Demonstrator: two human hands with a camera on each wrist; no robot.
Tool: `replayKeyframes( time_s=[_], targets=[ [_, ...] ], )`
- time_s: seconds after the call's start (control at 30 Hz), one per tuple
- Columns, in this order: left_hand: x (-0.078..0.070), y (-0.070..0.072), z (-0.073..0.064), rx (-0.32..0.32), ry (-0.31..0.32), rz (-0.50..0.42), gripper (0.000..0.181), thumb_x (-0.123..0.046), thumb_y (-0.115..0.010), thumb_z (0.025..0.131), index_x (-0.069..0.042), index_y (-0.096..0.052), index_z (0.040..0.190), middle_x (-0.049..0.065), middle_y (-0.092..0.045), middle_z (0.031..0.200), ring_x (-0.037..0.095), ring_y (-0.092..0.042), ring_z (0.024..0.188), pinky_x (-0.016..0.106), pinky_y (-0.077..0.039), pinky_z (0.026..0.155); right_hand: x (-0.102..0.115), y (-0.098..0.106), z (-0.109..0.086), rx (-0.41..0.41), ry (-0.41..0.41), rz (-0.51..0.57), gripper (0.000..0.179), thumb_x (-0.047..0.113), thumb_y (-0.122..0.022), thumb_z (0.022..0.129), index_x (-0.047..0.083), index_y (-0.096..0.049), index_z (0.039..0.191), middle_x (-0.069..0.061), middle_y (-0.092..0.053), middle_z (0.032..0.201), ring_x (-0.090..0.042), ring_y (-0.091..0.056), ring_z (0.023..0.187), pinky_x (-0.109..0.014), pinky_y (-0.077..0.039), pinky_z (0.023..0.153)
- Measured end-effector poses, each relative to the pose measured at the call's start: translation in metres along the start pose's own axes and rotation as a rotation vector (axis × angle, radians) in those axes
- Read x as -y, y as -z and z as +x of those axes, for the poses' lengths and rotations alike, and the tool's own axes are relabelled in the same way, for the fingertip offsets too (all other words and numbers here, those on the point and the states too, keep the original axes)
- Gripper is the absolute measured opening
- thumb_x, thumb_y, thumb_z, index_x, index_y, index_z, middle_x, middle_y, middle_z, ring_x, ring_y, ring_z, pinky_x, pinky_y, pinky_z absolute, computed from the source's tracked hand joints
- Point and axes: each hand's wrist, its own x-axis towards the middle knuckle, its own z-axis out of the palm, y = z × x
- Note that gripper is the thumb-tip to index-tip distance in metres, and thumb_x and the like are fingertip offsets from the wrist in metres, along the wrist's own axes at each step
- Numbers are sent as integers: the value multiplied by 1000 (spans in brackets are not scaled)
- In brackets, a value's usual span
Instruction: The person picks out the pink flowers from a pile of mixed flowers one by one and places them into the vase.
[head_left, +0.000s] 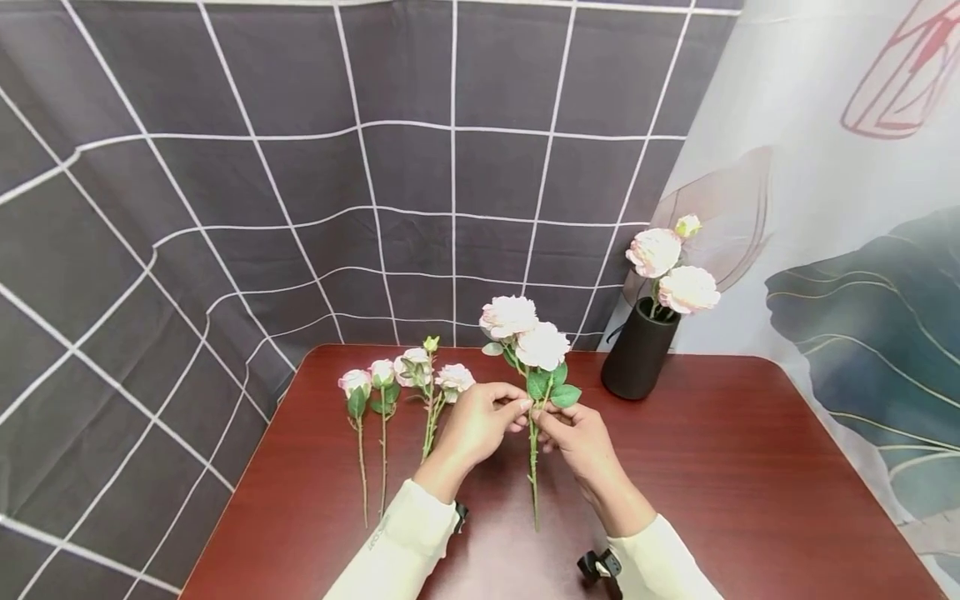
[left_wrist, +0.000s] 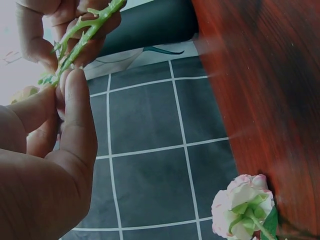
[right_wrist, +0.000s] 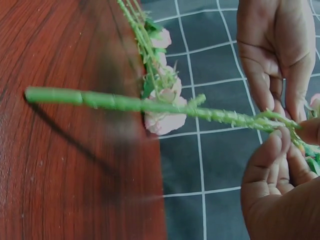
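Note:
An artificial flower stem (head_left: 533, 479) with two pale pink blooms (head_left: 543, 346) and green leaves (head_left: 564, 395) stands upright between both hands at the middle of the table. My left hand (head_left: 482, 421) pinches it just under the leaves, thumb against fingertips. From the other side my right hand (head_left: 583, 443) pinches the same spot with thumb and fingers. The right wrist view shows the bare lower stem (right_wrist: 120, 102) running out from the fingertips, with a side shoot forking off near the grip. Close in the left wrist view, the thorny fork (left_wrist: 82, 37) passes between the fingers.
Left of the hands, several more flower stems (head_left: 361, 458) lie on the red-brown table (head_left: 750, 467). At the back right stands a black vase (head_left: 637, 354) holding pink blooms (head_left: 688, 289) and a bud. A dark checked curtain (head_left: 405, 175) hangs behind the table.

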Motion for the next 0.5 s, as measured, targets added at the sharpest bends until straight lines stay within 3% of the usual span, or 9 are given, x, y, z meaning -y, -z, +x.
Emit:
replayKeyframes(
  time_s=[0.27, 0.5],
  targets=[
    [0, 3, -5, -46, -33, 70, 17, -18, -76, 109, -6, -86, 115, 12, -87, 95, 21, -85, 85, 23, -64, 75, 2, 2, 0, -29, 28, 12, 20, 3, -79, 102, -16, -78, 110, 3, -73, 72, -10, -69, 68, -23, -60, 68],
    [5, 6, -15, -58, -7, 185, 22, -35, -77, 108, -16, -87, 105, 4, -86, 86, 9, -77, 77, 27, -56, 69, 19, 26, 1, -128, 90, 8, 11, 1, -79, 104, -10, -80, 104, 8, -78, 76, -10, -71, 69, -24, -62, 69]
  ],
)
